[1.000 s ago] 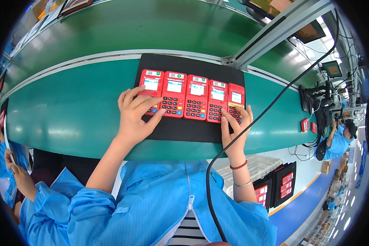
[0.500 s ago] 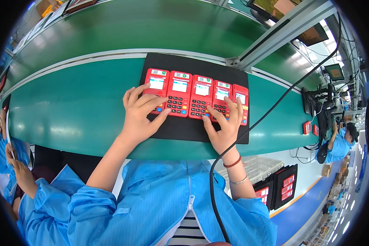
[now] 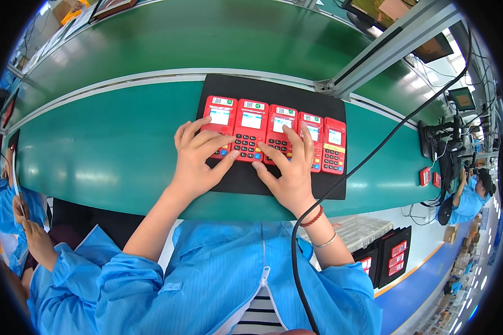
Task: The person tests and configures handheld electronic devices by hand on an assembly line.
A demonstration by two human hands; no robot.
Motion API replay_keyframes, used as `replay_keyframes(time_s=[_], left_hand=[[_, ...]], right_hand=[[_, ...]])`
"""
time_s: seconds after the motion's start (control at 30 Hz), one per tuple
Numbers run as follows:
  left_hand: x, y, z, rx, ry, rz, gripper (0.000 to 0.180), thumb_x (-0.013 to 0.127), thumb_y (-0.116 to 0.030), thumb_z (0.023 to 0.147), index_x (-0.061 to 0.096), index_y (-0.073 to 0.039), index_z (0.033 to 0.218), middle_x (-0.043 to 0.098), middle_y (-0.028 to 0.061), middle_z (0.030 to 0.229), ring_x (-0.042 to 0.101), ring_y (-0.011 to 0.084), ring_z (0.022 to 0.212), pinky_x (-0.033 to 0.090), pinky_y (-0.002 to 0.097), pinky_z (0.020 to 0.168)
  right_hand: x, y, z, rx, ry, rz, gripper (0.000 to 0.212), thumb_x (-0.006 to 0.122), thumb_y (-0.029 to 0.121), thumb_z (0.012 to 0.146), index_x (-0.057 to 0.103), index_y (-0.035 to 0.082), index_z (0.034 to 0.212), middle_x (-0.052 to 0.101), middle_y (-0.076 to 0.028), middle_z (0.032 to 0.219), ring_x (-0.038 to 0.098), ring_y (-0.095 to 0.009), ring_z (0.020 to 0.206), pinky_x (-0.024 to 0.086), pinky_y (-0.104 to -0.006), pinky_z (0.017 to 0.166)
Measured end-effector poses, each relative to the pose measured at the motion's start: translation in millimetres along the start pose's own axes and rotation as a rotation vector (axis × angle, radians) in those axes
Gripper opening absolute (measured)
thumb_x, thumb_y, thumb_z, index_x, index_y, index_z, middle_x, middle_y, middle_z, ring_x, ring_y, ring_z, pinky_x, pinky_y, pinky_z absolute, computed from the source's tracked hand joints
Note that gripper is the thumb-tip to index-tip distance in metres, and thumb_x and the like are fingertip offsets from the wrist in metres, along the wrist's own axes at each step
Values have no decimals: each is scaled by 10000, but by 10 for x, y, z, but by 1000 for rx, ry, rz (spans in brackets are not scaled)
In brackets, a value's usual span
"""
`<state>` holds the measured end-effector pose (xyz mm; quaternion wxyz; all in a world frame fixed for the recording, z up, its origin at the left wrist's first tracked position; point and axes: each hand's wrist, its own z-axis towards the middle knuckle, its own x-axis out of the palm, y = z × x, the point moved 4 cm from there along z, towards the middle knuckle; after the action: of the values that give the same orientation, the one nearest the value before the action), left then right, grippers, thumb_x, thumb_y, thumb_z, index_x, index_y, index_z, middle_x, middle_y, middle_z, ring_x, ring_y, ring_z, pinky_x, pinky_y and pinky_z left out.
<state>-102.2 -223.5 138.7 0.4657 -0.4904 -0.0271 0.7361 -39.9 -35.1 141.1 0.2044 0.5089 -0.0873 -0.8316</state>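
Observation:
Several red card payment terminals with lit screens and dark keypads lie side by side on a black mat (image 3: 318, 187). My left hand (image 3: 198, 159) spreads over the leftmost terminal (image 3: 221, 114), hiding much of its keypad. Its thumb and index fingertips reach the edge of the second terminal (image 3: 251, 120). My right hand (image 3: 289, 173) is open over the middle terminal (image 3: 279, 142), with its thumb and index near the second one's keys. Its other fingertips rise toward the middle screen and the fourth terminal (image 3: 313, 133). The rightmost terminal (image 3: 334, 139) is uncovered. Whether fingertips press keys, I cannot tell.
A black cable (image 3: 369, 153) hangs across my right wrist. The green bench (image 3: 106, 145) meets a metal post (image 3: 397, 50). Two red devices (image 3: 430, 177) lie at far right. Below stand a white crate (image 3: 363, 231) and dark trays (image 3: 395, 259). Another person's hands (image 3: 36, 237) are at left.
My right hand has shifted left, from the fourth terminal toward the middle and second ones, uncovering the rightmost terminal. My left hand stays over the leftmost. The whole view has shifted slightly.

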Motion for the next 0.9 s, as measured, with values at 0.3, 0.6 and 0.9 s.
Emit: replay_keyframes(time_s=[0.3,0.6,0.9], left_hand=[[-47,17,-30,48,-56,-3,185,754,-178,780,747,-134,960,693,16,946,519,248,1212,294,477,1064],[-102,1,-41,78,-177,-17,109,745,-114,772,743,-110,881,698,30,885,576,244,1131,357,446,1003],[-114,37,-25,1,-161,-53,87,728,-80,787,743,-94,871,704,38,873,580,255,1134,381,410,997]], right_hand=[[22,40,10,12,-3,8,316,785,212,763,709,163,1066,452,-156,1345,258,-426,1391,281,-574,1090],[-350,-239,-263,113,-272,-27,253,738,52,742,708,90,991,593,-112,1192,466,-382,1241,400,-479,1018],[-739,-840,-697,305,-340,-216,125,699,68,825,747,89,939,597,-105,1171,476,-352,1228,397,-461,1003]])
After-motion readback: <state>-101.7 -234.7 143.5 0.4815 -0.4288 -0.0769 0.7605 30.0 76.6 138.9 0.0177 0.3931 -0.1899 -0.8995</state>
